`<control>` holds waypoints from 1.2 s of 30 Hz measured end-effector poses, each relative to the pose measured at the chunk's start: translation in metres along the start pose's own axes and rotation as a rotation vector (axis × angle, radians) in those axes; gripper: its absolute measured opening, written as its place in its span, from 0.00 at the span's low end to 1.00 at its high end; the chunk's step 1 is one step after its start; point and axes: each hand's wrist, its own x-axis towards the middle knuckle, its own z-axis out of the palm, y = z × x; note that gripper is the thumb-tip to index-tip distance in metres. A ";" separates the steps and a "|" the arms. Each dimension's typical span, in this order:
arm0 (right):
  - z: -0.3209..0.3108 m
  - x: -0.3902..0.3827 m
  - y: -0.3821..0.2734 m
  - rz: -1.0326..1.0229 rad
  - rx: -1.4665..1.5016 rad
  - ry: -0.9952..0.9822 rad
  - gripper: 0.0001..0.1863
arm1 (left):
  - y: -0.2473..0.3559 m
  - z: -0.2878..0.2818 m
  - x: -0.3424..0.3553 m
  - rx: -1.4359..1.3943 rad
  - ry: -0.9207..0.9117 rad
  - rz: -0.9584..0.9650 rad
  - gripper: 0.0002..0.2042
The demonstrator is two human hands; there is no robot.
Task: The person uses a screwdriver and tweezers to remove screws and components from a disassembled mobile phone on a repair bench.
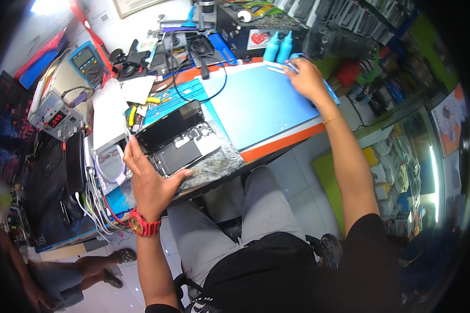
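An opened smartphone (183, 153) lies on a grey stone-patterned mat, its dark screen (164, 128) tilted up along the far side and its inner parts exposed. My left hand (154, 185), with a red watch at the wrist, is beside the phone's left end. Its thumb and fingers are spread around that corner, the thumb at the near edge. At the far right end of the blue mat (263, 107), my right hand (307, 79) pinches a slim pen-like tool (292, 66), partly hidden by the fingers. Pale thin sticks (274, 67) lie by its fingertips.
Two turquoise bottles (278, 48) stand behind the right hand. A black cable (225, 78) loops over the mats. Yellow-handled pliers (132, 116), a multimeter (86, 62) and a power supply (57, 119) are at the left. Another person's legs (91, 268) show at lower left.
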 end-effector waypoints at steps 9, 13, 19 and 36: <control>-0.031 -0.078 -0.103 -0.091 0.853 -0.005 0.07 | 0.003 -0.007 0.001 -0.002 -0.020 -0.028 0.74; -0.006 -0.096 -0.105 -0.054 0.771 -0.089 0.07 | 0.002 -0.003 0.003 0.008 -0.017 0.003 0.75; 0.016 -0.099 -0.137 -0.067 1.011 0.034 0.16 | 0.003 -0.004 0.002 0.017 -0.012 -0.008 0.75; 0.041 -0.105 -0.178 -0.312 0.730 -0.138 0.25 | 0.003 -0.004 0.003 0.013 -0.024 -0.007 0.75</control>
